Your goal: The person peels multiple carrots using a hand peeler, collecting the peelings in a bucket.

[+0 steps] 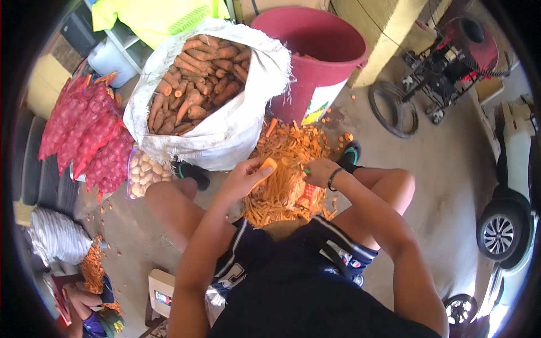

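My left hand [243,178] is closed around a peeled carrot [269,164], whose bright orange end points up and to the right. My right hand [323,172] grips a small tool with a green handle [306,170]; its working end is hidden. Both hands are over a heap of orange carrot peelings [270,204] on the floor between my legs, a short gap apart. Beyond them stands a white woven sack [211,151], its mouth rolled wide over many unpeeled carrots [194,76].
A dark red tub [293,101] stands behind the heap. Red mesh sacks of onions [84,121] and a bag of pale bulbs [146,173] lie left. A wheeled machine [442,70] and a car wheel [499,235] are right. Another person's legs [81,304] show lower left.
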Demonstrator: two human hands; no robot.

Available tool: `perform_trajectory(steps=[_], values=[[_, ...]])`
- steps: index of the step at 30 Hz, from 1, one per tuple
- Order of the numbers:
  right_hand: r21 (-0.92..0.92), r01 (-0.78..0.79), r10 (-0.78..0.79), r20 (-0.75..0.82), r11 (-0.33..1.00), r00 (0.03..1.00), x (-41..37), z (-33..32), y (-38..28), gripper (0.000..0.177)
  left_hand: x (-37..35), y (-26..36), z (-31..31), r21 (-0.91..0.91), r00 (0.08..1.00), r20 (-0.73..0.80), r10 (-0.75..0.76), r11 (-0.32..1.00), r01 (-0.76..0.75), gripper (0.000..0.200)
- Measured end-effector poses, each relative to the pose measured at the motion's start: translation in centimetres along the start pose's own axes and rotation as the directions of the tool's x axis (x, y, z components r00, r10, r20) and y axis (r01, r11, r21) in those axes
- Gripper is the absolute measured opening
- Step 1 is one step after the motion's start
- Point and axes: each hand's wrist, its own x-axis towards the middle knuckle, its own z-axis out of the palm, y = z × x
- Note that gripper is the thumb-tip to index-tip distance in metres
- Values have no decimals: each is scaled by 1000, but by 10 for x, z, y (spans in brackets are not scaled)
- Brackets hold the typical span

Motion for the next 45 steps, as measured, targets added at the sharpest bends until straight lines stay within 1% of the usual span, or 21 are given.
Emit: perform_trajectory(steps=[4,6,7,8,9,10,13,17,18,19,20,23,26,30,33,37,38,39,41,43,45], values=[[-51,64,-55,150,997,987,25,-5,39,43,43,8,-26,51,943,48,-329,944,327,42],[-34,19,-11,242,999,970,45,6,49,47,89,29,-46,30,976,84,-200,980,199,43],[-44,38,-26,241,998,970,56,15,51,45,108,63,-42,-99,996,11,-87,991,88,44],[-51,59,-45,243,997,969,66,29,52,42,124,100,-47,-251,992,99,81,966,-54,46],[-54,81,-66,244,995,968,76,34,50,40,129,138,-47,-356,990,53,131,929,-104,48],[-4,50,-46,306,999,951,74,17,29,38,135,164,-50,-304,992,2,124,946,-118,53],[172,131,-167,214,976,962,78,14,8,36,152,176,-79,166,977,-144,156,977,-131,53],[155,184,-209,166,971,964,75,20,14,32,164,140,-152,420,900,-404,164,907,23,47],[156,162,-190,180,974,965,75,15,13,32,175,120,-183,507,863,-421,279,862,-31,38],[148,153,-181,192,977,965,77,15,13,32,175,118,-200,623,799,-489,349,781,40,37],[140,145,-171,203,980,964,79,15,14,32,179,116,-217,618,764,-535,361,784,63,33],[115,128,-152,244,985,958,86,15,13,33,206,110,-267,773,581,-568,582,621,134,31],[132,132,-163,260,982,952,90,15,10,33,235,137,-286,804,630,-568,529,523,285,40],[153,127,-161,232,980,959,98,22,14,34,282,162,-311,686,611,-662,434,679,261,47],[147,130,-161,228,981,960,103,23,19,35,310,152,-334,755,549,-632,547,594,277,46],[141,109,-143,254,984,957,108,8,21,37,254,171,-274,391,672,-683,284,920,8,57],[142,112,-145,245,983,959,111,7,20,37,243,158,-274,208,703,-651,288,958,-199,57],[145,115,-147,234,983,961,113,7,21,37,230,143,-273,2,729,-614,303,924,-383,58],[144,106,-139,239,984,961,115,8,17,38,170,141,-229,-137,812,-436,388,863,-486,61],[124,81,-112,266,989,957,116,5,13,39,113,132,-176,-419,883,-401,245,808,-415,55],[103,140,-153,137,985,979,121,16,16,37,83,98,-149,-436,956,-277,92,875,-211,52]])
